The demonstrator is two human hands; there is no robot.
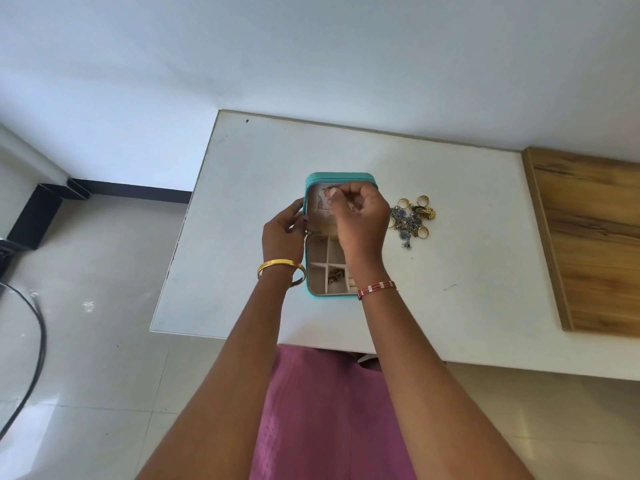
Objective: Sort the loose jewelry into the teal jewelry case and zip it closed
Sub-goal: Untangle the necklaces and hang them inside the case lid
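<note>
The teal jewelry case (341, 177) lies open on the white table (450, 271), its lid panel at the far side and a beige tray of compartments nearer me. My left hand (282, 233) grips the case's left edge. My right hand (362, 220) hovers over the lid panel with fingertips pinched together; what they hold is too small to tell. A small dark piece of jewelry (335, 275) lies in one near compartment. The loose jewelry pile (412, 218), gold rings and blue-silver pieces, sits on the table just right of the case.
A wooden board (588, 237) covers the table's right end. The table's left edge (180, 237) drops to a tiled floor with a black cable (34, 341). A white wall stands behind the table.
</note>
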